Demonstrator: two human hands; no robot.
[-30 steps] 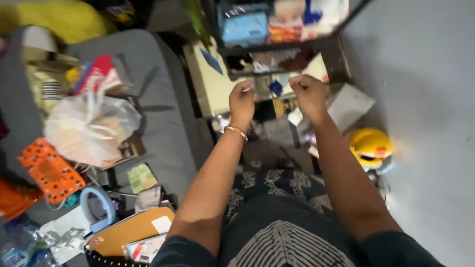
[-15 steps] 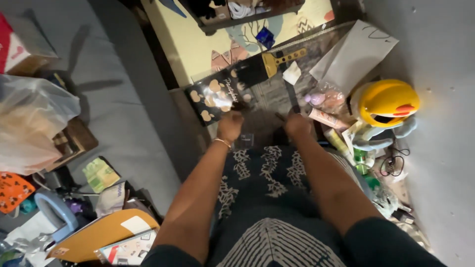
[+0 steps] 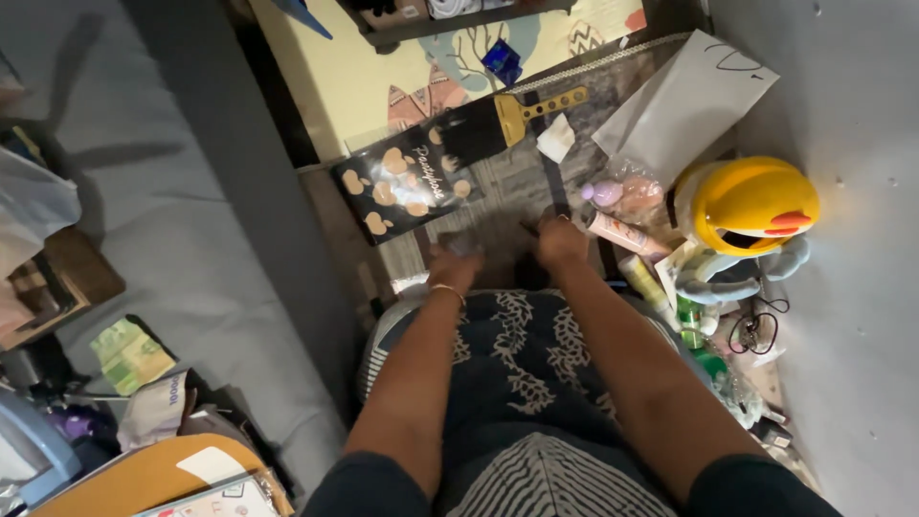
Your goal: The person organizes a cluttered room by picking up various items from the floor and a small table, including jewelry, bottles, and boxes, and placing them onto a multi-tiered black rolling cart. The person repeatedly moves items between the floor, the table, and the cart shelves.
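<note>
Both hands are down low over the floor, left hand (image 3: 452,263) and right hand (image 3: 561,239) slightly apart, each curled up, but it's too blurry to tell if they're gripping anything. Just ahead lies a black packet with tan blobs (image 3: 402,182), and right of the right hand a clear bag (image 3: 627,196) holds pinkish stuff beside a yellow duck toy (image 3: 751,206).

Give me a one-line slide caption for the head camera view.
Both hands, left hand and right hand, reach down beside a black patterned packet and a yellow duck toy.
</note>
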